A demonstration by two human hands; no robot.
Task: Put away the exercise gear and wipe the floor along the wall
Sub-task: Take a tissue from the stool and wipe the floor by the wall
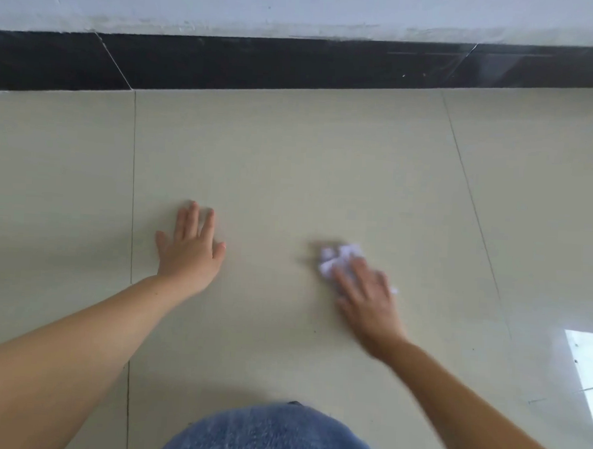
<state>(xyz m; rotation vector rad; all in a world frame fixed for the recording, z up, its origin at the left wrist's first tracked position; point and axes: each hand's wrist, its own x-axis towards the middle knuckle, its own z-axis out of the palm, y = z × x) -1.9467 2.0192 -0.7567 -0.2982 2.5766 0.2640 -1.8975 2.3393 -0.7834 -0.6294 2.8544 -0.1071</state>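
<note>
The left hand (190,249) lay flat on the pale floor tile (291,175), palm down, fingers straight and slightly spread, pointing toward the wall (301,6); it held nothing. The right hand (365,291) pressed a crumpled white tissue (340,258) against the same tile, its fingers laid over the wad rather than plainly curled round it. Motion blur hid whether any finger or the thumb pinched the paper. The tissue was a bunched lump with no clear long axis; its exposed part stuck out beyond the fingertips, toward the wall and slightly leftward. It sat well apart from the black skirting strip (263,66) that ran along the foot of the wall, and to the right of the left hand with bare tile between them. A knee in blue denim (275,438) showed at the lower edge. A bright window reflection (592,367) lay on the glossy floor at the far right.
</note>
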